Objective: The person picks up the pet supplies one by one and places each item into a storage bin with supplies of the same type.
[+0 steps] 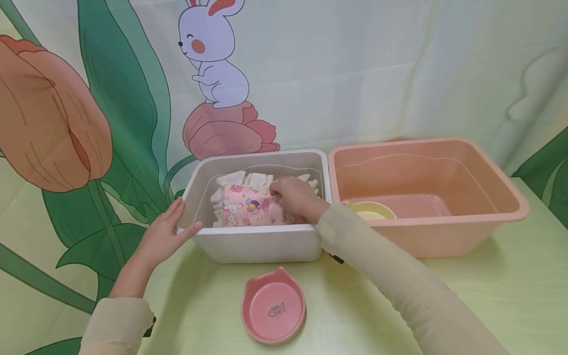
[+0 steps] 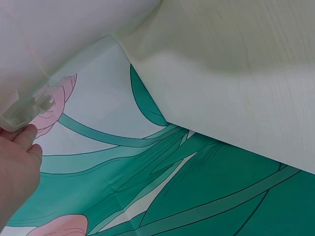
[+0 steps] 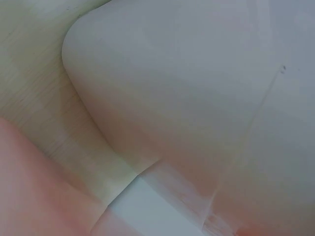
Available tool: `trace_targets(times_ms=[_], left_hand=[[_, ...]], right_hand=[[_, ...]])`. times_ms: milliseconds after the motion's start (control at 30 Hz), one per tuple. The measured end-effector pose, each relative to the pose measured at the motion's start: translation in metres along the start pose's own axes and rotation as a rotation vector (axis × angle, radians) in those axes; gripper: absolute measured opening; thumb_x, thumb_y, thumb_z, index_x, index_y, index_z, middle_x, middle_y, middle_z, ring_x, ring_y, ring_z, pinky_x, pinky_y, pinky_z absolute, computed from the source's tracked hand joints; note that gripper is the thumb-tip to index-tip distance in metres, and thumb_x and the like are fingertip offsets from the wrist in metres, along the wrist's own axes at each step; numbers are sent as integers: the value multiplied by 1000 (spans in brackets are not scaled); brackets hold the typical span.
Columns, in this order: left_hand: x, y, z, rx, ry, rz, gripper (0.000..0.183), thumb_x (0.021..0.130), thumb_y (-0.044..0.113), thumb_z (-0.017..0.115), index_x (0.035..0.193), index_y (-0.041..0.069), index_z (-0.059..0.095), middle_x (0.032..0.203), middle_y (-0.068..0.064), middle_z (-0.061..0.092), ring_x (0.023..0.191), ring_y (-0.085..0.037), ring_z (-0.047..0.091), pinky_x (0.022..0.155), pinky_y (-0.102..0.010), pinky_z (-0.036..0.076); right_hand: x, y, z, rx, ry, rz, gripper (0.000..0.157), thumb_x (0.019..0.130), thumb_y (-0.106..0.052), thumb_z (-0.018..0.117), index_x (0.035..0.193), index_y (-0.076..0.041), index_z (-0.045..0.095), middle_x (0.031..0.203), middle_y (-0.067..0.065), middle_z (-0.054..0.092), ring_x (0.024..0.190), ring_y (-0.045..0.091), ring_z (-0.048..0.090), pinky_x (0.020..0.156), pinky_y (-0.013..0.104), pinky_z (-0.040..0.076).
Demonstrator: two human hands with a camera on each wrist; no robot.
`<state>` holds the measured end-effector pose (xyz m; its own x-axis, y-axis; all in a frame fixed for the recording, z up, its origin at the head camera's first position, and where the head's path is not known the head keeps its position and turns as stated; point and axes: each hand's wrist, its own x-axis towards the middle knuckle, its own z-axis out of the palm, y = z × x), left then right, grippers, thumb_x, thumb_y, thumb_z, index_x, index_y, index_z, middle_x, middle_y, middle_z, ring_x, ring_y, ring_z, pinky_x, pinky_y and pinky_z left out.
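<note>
My left hand point(image 1: 166, 234) rests on the front left corner of a white plastic bin point(image 1: 259, 246), thumb over the front rim and fingers along the left side. Inside the bin, my right hand point(image 1: 295, 195) pinches the upper right part of a pink packet point(image 1: 248, 209) printed with a cartoon rabbit and balloons. Behind and beside that packet lie several white pieces point(image 1: 230, 178), whose kind I cannot make out. In the left wrist view, the fingertips point(image 2: 30, 132) touch the bin's rim. The right wrist view shows the bin's outer wall point(image 3: 187, 88), but not the hand.
Right of the white bin stands a peach bin point(image 1: 443, 236), with a pale yellow dish point(image 1: 372, 209) at its left end. A pink cat-eared bowl point(image 1: 273, 313) with a fishbone mark sits on the pale green table point(image 1: 346, 315). A printed curtain point(image 1: 355, 74) hangs behind.
</note>
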<state>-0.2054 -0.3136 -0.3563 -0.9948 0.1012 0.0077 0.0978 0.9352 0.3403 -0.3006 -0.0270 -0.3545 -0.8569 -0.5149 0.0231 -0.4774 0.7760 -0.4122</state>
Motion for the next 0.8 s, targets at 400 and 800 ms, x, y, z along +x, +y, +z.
trace_targets(times_ms=[400, 800], left_hand=[[1, -2, 1, -1, 3, 6, 81, 86, 55, 42, 142, 5, 11, 149, -12, 7, 129, -46, 18, 94, -66, 23], [1, -1, 0, -4, -2, 4, 81, 86, 55, 42, 142, 5, 11, 149, -12, 6, 130, -45, 17, 94, -66, 22]], right_hand=[[2, 3, 3, -1, -30, 6, 17, 86, -11, 54, 99, -17, 64, 92, -1, 61, 83, 14, 50, 82, 28, 44], [3, 4, 4, -63, -18, -21, 16, 84, -8, 53, 91, -16, 65, 90, -1, 61, 80, 15, 50, 75, 28, 44]])
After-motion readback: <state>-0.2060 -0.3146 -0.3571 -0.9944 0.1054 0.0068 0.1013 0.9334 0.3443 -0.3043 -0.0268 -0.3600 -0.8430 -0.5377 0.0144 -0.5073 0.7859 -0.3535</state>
